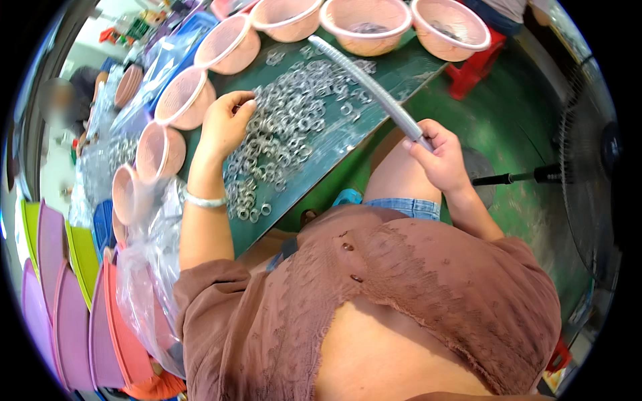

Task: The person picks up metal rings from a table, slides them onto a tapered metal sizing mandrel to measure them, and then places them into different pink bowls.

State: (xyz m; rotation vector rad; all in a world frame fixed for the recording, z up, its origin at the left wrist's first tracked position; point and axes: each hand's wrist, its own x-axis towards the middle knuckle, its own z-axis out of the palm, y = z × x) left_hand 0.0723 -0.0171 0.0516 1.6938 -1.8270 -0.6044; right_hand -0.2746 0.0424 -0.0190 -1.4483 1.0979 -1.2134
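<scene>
A long, tapered grey ring mandrel (374,88), marked with fine cross ridges, slants up and left over the table's edge. My right hand (435,155) is closed around its thick lower end. Beneath the thin end spreads a large heap of small clear rings (287,113), some lying loose at its borders. At the heap's left side is my left hand (227,127), fingers curled in toward the thumb. What lies between those fingertips, if anything, cannot be made out.
Pink plastic baskets (155,152) line the far and left edges of the green table (321,157); some hold small pieces. A clear plastic bag (150,267) and stacked coloured bins (73,314) stand at left. A black fan (585,160) and a red stool (471,70) are at right.
</scene>
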